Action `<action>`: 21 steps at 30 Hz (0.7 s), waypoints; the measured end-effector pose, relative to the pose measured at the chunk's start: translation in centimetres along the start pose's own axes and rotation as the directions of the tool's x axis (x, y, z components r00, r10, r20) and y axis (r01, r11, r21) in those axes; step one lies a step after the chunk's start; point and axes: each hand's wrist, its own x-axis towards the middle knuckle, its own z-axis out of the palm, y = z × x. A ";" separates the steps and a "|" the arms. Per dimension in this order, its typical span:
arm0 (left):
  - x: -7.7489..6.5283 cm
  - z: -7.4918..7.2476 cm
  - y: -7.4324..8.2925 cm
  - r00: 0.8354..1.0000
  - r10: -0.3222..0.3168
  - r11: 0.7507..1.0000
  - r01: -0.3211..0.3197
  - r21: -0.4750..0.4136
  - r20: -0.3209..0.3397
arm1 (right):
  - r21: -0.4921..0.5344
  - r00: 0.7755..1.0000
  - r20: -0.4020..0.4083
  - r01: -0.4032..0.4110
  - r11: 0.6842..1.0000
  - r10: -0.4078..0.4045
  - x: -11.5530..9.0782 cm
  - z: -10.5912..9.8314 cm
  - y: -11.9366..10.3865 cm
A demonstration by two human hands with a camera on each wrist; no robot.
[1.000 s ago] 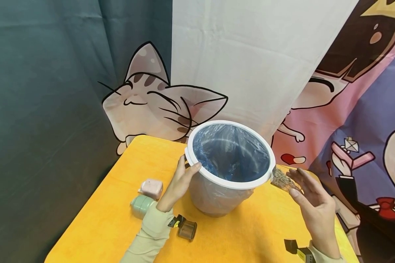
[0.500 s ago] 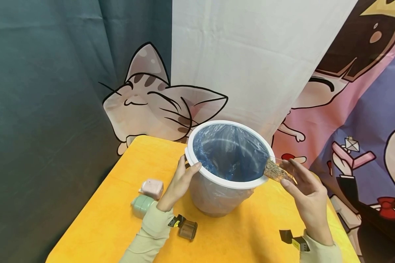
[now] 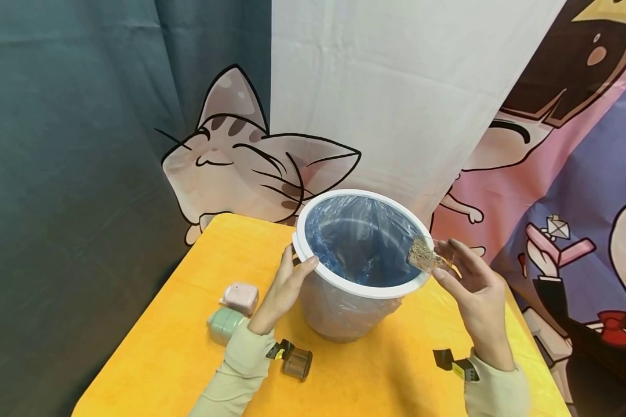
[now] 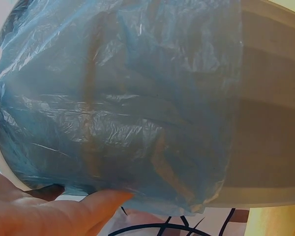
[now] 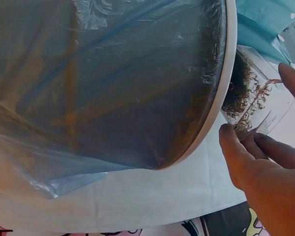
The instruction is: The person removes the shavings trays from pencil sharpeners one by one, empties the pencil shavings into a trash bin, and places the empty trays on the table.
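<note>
A white-rimmed trash bin (image 3: 377,292) stands on the yellow table, lined with a thin blue plastic bag (image 3: 365,249) folded over its rim. My left hand (image 3: 286,292) grips the bin's left rim, thumb on top and fingers beneath. In my right hand (image 3: 475,298) is a clear plastic container (image 3: 422,256), pinched between thumb and fingers. It tilts over the bin's right rim, its far end above the opening. Curly brown shreds and darker crumbs show inside the container (image 5: 258,98) in the right wrist view. The left wrist view shows the bag (image 4: 137,108) hanging over the bin's outside.
Left of the bin, a pink container (image 3: 241,297) and a green one (image 3: 224,326) lie on the yellow table (image 3: 177,347). A brown translucent cup-like container (image 3: 297,364) is beside my left wrist. A cartoon-printed cloth (image 3: 229,179) hangs behind the table.
My right hand has moved left and up with the clear container, from beside the bin to over its right rim. My left hand and the bin have stayed in place.
</note>
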 end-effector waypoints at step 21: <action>-0.4 0.2 1.0 1.000 0.004 0.999 -0.004 -0.040 0.006 | -0.153 0.999 0.041 -0.008 0.988 0.015 1.8 0.2 0.3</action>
